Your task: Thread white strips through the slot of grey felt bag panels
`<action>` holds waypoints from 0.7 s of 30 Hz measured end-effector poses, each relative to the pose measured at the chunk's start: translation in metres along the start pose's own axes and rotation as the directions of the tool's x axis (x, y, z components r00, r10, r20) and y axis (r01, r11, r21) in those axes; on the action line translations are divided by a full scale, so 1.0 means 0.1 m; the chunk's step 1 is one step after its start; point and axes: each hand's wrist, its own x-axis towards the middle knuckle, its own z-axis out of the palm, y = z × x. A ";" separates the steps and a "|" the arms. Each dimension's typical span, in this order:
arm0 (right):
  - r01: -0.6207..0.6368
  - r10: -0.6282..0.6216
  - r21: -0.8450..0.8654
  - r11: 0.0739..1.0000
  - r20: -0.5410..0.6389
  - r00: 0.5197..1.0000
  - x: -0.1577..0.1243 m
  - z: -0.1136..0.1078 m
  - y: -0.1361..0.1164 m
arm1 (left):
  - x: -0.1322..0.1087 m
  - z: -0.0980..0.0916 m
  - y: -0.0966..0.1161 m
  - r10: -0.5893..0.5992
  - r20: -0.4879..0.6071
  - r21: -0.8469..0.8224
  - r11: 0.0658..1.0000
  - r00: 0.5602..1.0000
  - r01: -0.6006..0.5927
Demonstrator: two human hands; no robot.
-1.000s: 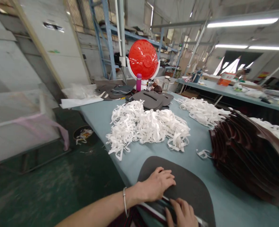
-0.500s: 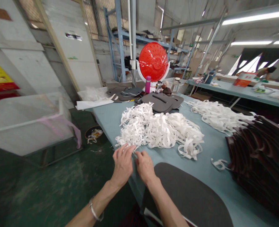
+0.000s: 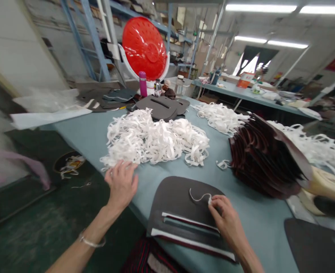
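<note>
My right hand (image 3: 224,214) pinches one end of a thin white strip (image 3: 199,198), whose loose end curls over a dark grey panel (image 3: 179,197). The panel lies flat on the table near its front edge; it has a long slot and white bands along the slot and its near edge. My left hand (image 3: 122,182), fingers spread, rests at the near left edge of a pile of white strips (image 3: 158,140). Nothing shows in its grasp, though its fingertips reach the strips.
A stack of dark brown folded pieces (image 3: 264,155) stands at the right, with more white strips (image 3: 221,119) behind it. Grey panels (image 3: 162,108), a purple bottle (image 3: 143,84) and a red round fan (image 3: 147,49) are at the back. A bin (image 3: 68,163) sits on the floor at left.
My hands, together at the pile before, are apart now. The right has moved right over the grey panel, carrying a strip. The view has turned right.
</note>
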 end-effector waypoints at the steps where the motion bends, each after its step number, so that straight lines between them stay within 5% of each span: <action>1: -0.039 0.039 -0.001 0.999 -0.028 0.999 -0.09 -0.07 0.06 | -0.06 0.00 0.14 0.070 0.048 -0.058 0.996 0.996 -0.067; 5: -0.198 0.200 0.049 0.979 -0.040 0.979 -0.36 -0.15 0.12 | -0.22 0.12 0.52 0.350 0.283 -0.316 0.913 0.893 -0.258; 9: -0.264 0.262 0.177 0.948 0.036 0.964 -0.43 -0.07 -0.08 | -0.08 0.18 0.77 0.296 0.267 -0.351 0.916 0.917 -0.193; 11: -0.244 0.226 0.240 0.940 0.100 0.969 -0.41 -0.01 -0.26 | -0.02 0.08 1.00 0.389 0.264 -0.473 0.850 0.883 -0.234; 14: -0.173 0.123 0.333 0.927 0.167 0.978 -0.39 0.11 -0.49 | -0.08 -0.14 1.41 0.631 0.304 -0.710 0.649 0.713 -0.272; 16: -0.196 0.140 0.346 0.917 0.180 0.974 -0.41 0.16 -0.56 | -0.17 -0.24 1.56 0.704 0.351 -0.767 0.595 0.618 -0.242; 21: -0.348 0.332 0.162 0.923 0.119 0.936 -0.64 0.07 -0.37 | -0.26 -0.32 1.28 0.586 0.603 -0.697 0.717 0.541 0.000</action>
